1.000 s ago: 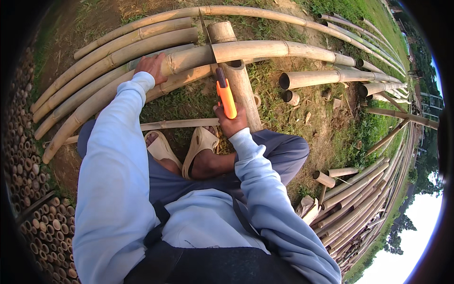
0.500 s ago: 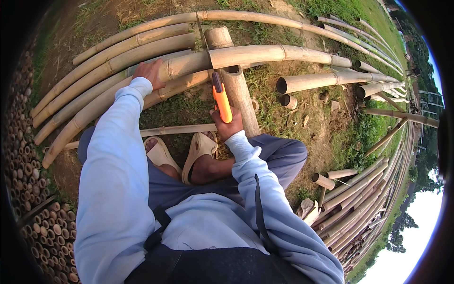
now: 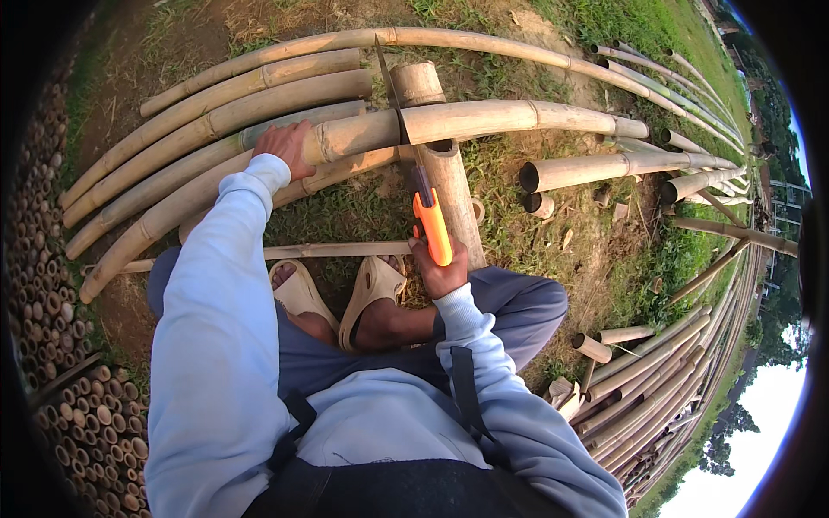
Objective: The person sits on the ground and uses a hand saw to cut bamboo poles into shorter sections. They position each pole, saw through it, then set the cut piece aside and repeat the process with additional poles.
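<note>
A long tan bamboo pole (image 3: 492, 116) runs from the lower left to the upper right. It rests across a thick bamboo piece (image 3: 459, 203) lying on the ground. My left hand (image 3: 285, 148) is wrapped over the pole, left of the cut, and presses on it. In my right hand (image 3: 442, 269) is the orange handle of a handsaw (image 3: 434, 231), the fingers closed round it. The saw's dark blade stands across the pole, sunk in a cut beside the thick piece. How deep the cut goes is hidden.
Several bamboo poles (image 3: 285, 91) lie left of and beyond the cut. Cut bamboo ends (image 3: 95, 414) are stacked at the left. A long pile of poles (image 3: 665, 363) fills the right side, near a short offcut (image 3: 539, 205). My sandalled feet (image 3: 371, 289) are just below the pole.
My right hand has drawn the saw back toward me, so the handle sits farther from the pole. My left hand keeps its place on the pole. The view has shifted slightly.
</note>
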Action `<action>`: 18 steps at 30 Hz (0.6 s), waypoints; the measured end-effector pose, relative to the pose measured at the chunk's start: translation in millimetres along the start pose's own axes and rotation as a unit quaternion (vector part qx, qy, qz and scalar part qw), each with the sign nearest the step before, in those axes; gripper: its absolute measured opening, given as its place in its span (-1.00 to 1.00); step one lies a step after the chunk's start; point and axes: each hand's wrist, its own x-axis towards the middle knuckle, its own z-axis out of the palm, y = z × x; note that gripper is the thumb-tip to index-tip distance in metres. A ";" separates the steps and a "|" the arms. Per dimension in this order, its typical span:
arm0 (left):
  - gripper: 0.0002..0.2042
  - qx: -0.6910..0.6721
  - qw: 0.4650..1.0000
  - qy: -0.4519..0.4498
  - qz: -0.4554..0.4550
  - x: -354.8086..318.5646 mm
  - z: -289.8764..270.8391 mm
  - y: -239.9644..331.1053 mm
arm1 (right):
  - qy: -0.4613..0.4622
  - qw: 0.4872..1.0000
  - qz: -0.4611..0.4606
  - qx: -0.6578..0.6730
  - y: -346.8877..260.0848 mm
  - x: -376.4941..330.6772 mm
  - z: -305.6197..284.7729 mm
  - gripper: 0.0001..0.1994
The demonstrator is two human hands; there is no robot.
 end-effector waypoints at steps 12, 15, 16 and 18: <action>-0.27 -0.005 1.000 -0.002 -0.012 -6.5 -0.1 4.3 | 0.001 0.999 -0.022 -0.048 0.1 43.8 14.9 -0.82; -0.28 -0.010 0.997 0.076 0.033 -23.3 -3.2 8.1 | -0.014 0.999 0.042 -0.006 -4.4 27.4 11.3 -0.84; -0.26 -0.017 1.000 0.015 0.011 -22.2 -6.8 9.0 | -0.014 1.000 0.027 0.005 -8.3 27.5 9.7 -0.84; -0.26 -0.011 0.998 0.067 0.020 -23.0 6.2 11.3 | 0.013 0.999 -0.001 -0.029 -14.9 32.1 -2.0 -0.85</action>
